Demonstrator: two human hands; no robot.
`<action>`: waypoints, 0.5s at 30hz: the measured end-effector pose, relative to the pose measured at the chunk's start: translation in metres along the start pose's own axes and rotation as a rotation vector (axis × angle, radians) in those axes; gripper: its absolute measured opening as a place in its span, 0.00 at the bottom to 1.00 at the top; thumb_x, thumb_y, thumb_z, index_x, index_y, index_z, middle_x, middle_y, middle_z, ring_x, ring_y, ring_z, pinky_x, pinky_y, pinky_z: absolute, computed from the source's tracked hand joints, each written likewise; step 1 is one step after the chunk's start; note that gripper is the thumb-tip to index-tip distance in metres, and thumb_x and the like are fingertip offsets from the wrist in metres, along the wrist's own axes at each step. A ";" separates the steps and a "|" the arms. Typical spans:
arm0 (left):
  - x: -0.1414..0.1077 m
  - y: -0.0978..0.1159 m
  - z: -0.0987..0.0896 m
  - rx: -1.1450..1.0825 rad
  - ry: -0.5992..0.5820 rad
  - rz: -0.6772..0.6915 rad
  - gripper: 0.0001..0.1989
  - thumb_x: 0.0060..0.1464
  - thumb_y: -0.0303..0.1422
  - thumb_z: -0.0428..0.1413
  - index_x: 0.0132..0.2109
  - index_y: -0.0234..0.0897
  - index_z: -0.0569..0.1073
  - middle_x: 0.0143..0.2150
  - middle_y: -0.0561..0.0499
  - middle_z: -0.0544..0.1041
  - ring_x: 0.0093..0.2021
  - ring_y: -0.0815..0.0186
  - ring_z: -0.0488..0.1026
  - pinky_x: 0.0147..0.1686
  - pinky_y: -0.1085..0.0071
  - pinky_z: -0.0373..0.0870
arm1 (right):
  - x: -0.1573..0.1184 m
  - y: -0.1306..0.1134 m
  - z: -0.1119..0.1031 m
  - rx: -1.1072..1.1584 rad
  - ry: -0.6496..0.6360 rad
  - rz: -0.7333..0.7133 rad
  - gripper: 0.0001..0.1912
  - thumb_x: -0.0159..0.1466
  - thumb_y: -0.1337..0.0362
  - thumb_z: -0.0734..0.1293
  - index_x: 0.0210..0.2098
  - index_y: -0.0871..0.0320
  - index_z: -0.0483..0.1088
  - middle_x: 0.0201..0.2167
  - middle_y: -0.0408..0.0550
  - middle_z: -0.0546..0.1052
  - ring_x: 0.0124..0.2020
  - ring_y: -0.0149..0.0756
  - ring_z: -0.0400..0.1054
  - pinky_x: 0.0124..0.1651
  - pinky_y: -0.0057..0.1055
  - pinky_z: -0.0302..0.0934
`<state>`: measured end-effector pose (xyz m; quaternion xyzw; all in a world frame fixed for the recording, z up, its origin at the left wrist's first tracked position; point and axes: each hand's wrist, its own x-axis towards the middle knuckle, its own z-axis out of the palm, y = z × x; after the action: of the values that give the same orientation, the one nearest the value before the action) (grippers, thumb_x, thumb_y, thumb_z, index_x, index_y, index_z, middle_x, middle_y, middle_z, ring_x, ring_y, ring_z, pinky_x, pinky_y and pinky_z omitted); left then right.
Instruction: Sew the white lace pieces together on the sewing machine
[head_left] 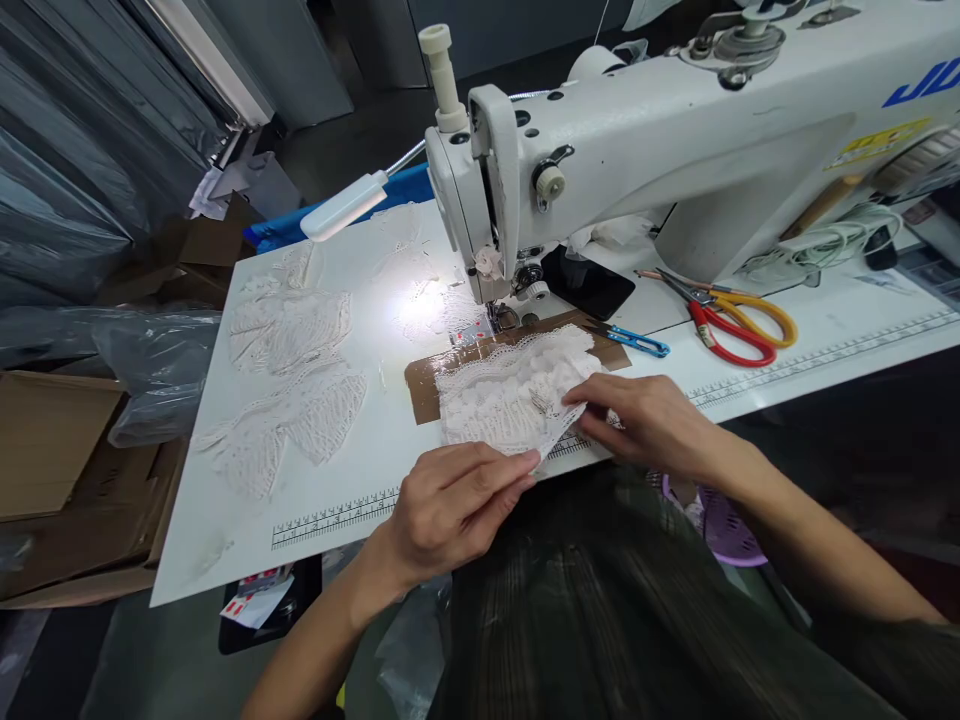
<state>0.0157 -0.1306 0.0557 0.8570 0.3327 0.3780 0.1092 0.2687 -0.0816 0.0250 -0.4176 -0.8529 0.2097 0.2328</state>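
A piece of white lace fabric (502, 395) lies in front of the sewing machine (480, 200), partly over a brown strip on the table. My left hand (457, 505) pinches its near edge between thumb and fingers. At the fabric's right side, my right hand (637, 415) has its fingers closed on the edge, with the fingertips partly hidden by the lace. The machine's needle and presser foot (493, 315) stand just beyond the fabric, apart from it. Blue thread snips (637, 341) rest close behind my right hand.
More lace pieces (292, 400) are spread on the left of the white table (225, 545). Scissors with red and yellow handles (731, 320) and a black phone (589, 283) lie on the right. A lamp (345, 207) shines beside the needle. Cardboard boxes (67, 450) stand at the left.
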 end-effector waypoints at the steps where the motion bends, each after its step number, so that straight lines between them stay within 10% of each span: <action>1: -0.002 0.000 -0.001 -0.001 0.001 -0.011 0.16 0.60 0.25 0.60 0.54 0.42 0.73 0.34 0.55 0.80 0.29 0.71 0.77 0.29 0.75 0.75 | -0.002 0.002 -0.004 0.043 0.031 0.009 0.10 0.66 0.65 0.62 0.42 0.56 0.75 0.33 0.49 0.77 0.30 0.38 0.70 0.33 0.34 0.59; 6: -0.008 -0.024 -0.005 0.092 -0.043 -0.121 0.19 0.62 0.33 0.59 0.59 0.42 0.70 0.44 0.48 0.79 0.42 0.64 0.78 0.42 0.67 0.78 | -0.022 0.015 -0.041 0.473 0.177 0.151 0.05 0.66 0.59 0.67 0.36 0.47 0.76 0.34 0.47 0.76 0.28 0.36 0.69 0.28 0.34 0.62; 13: 0.003 -0.066 0.002 0.313 -0.137 -0.508 0.26 0.63 0.47 0.53 0.62 0.36 0.67 0.58 0.38 0.69 0.58 0.50 0.68 0.56 0.50 0.70 | -0.070 0.123 -0.103 0.261 1.154 0.367 0.13 0.61 0.46 0.66 0.30 0.44 0.78 0.35 0.53 0.79 0.40 0.54 0.75 0.26 0.42 0.58; 15: 0.005 -0.069 0.007 0.308 -0.189 -0.514 0.27 0.61 0.49 0.54 0.61 0.37 0.67 0.59 0.39 0.68 0.59 0.49 0.66 0.57 0.49 0.68 | -0.087 0.155 -0.113 0.102 1.232 0.438 0.18 0.64 0.42 0.62 0.33 0.43 0.79 0.34 0.54 0.78 0.38 0.53 0.75 0.27 0.44 0.60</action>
<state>-0.0105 -0.0751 0.0230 0.7828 0.5800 0.2016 0.1004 0.4754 -0.0461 0.0107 -0.6137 -0.4476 0.0146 0.6502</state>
